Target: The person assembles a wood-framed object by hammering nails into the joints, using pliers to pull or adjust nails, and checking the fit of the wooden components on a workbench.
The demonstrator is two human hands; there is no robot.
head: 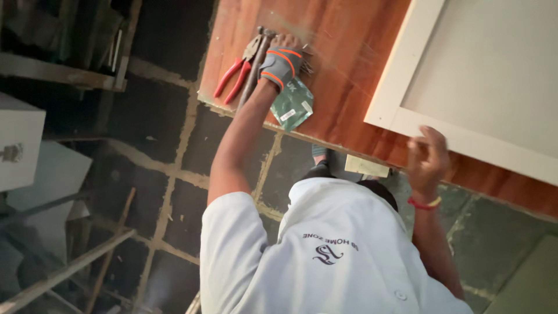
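My left hand point(283, 58), in a grey wrist support with orange trim, lies back-up on the reddish wooden board point(343, 52) near its left corner. Its fingers are bent over small metal pieces point(306, 65), and I cannot see whether they grip anything. Just left of it lie red-handled pliers point(235, 72) and a dark metal bar point(251, 72). A green packet point(293, 104) sits under the wrist at the board's edge. My right hand point(427, 156), blurred, with a red and yellow wristband, curls its fingers over the lower edge of a white framed panel point(401, 87) lying on the board.
Below the board is a dark stone floor with pale joints point(174, 174). My foot point(319, 153) stands near the board's edge. Wooden strips point(70, 270) and grey boxes point(23, 148) crowd the left side, with shelving point(64, 72) above them.
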